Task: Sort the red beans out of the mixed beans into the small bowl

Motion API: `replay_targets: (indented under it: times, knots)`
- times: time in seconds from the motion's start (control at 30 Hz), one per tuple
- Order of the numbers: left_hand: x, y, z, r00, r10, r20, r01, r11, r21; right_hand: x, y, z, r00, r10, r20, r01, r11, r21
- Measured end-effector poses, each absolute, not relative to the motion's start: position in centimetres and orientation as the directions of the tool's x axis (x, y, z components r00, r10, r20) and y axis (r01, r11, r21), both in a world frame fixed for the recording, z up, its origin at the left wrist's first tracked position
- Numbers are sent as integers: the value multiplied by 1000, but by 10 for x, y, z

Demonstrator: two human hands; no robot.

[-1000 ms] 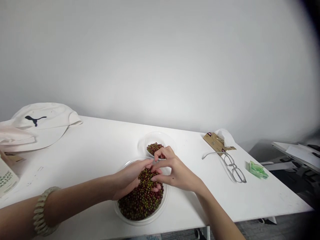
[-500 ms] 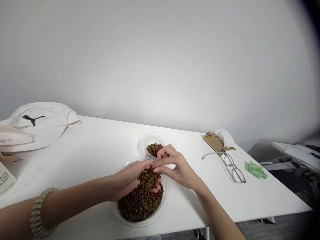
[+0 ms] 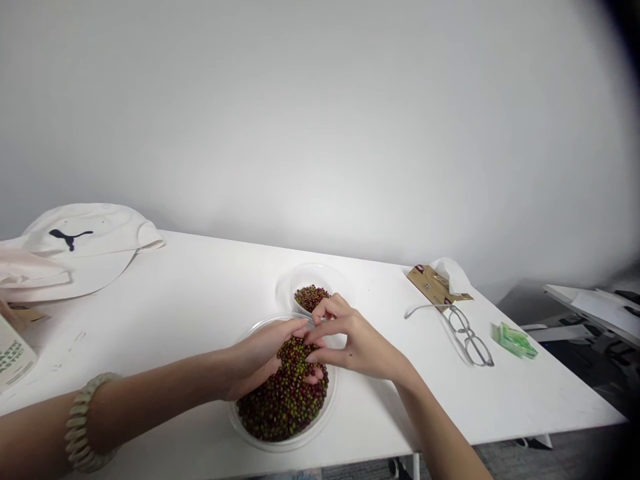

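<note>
A large clear plastic bowl (image 3: 320, 419) near the table's front edge is heaped with mixed red and green beans (image 3: 283, 407). My left hand (image 3: 257, 360) lies in the heap, cupped, with a mound of beans resting in its palm. My right hand (image 3: 350, 341) hovers over that mound, thumb and forefinger pinched together at the beans; what they grip is too small to make out. Just behind stands a small clear bowl (image 3: 321, 275) holding a small pile of beans (image 3: 310, 297). A beaded bracelet (image 3: 83, 423) circles my left wrist.
A white cap (image 3: 75, 247) lies at the far left of the white table (image 3: 200, 293), with a printed carton (image 3: 13, 353) at the left edge. To the right are grey glasses (image 3: 463, 330), a brown tissue packet (image 3: 435, 283) and a green plastic piece (image 3: 515, 340).
My right hand has shifted slightly over the beans in my left palm, fingers working; my left hand stays cupped in the big bowl. The view has wobbled a little.
</note>
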State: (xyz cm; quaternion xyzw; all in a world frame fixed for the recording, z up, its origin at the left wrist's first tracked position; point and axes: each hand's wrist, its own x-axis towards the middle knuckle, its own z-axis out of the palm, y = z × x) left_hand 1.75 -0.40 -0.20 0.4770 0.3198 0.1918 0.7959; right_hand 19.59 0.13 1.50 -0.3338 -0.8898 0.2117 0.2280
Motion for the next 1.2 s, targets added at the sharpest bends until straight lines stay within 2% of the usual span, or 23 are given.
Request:
replay_targets:
  times: [0.1,0.27,0.33,0.43,0.5,0.57,0.67,0.73,1.0,1.2]
  knots:
    - [18,-3,-4,746,590,-309,-78,539,839,194,0,14,-678,690,253,506,688,-520]
    - [17,-3,-3,743,586,-324,-78,557,827,194,1,12,-657,693,297,472,685,-555]
    - [16,-3,-3,738,588,-331,-82,565,821,196,4,12,-569,732,374,477,664,-575]
    - [16,-3,-3,709,602,-369,-77,585,807,201,11,11,-300,802,517,593,581,-558]
    - [16,-2,-3,698,599,-391,-60,594,802,204,14,12,-232,816,530,646,536,-543]
    - [16,-2,-2,702,599,-385,-62,590,805,205,12,14,-337,819,465,618,565,-546]
    - [16,-3,-1,729,593,-341,-68,559,827,202,5,19,-582,747,321,535,649,-540]
    - [16,-3,-2,741,582,-336,-54,551,833,200,1,20,-657,708,258,525,676,-517]
    - [17,-3,-4,737,594,-323,-93,562,822,197,-2,17,-671,701,241,524,678,-515]
    - [16,-3,-5,727,601,-332,-83,557,826,200,4,16,-601,728,330,498,663,-559]
